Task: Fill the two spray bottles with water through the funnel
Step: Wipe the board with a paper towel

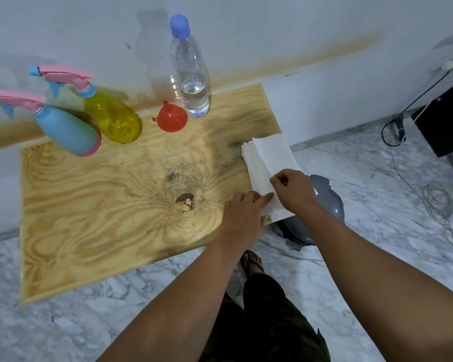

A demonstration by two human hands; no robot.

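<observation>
A blue spray bottle [63, 129] and a yellow spray bottle [113, 114] stand at the back left of the wooden table [102, 205], both with pink trigger heads on. A red funnel [171, 118] lies mouth-down beside a clear water bottle [192, 74] with a blue cap, about a third full. At the table's right edge lies a stack of white paper tissues [268, 163]. My right hand [293, 190] pinches the top tissue. My left hand [242, 212] presses its fingers on the stack's near corner.
The table stands against a white wall. A grey bin [324, 205] sits on the marble floor just right of the table, under my right arm. Cables [434, 197] and a black cabinet [447, 118] are at the far right. My sandalled foot [251, 262] is below the table edge.
</observation>
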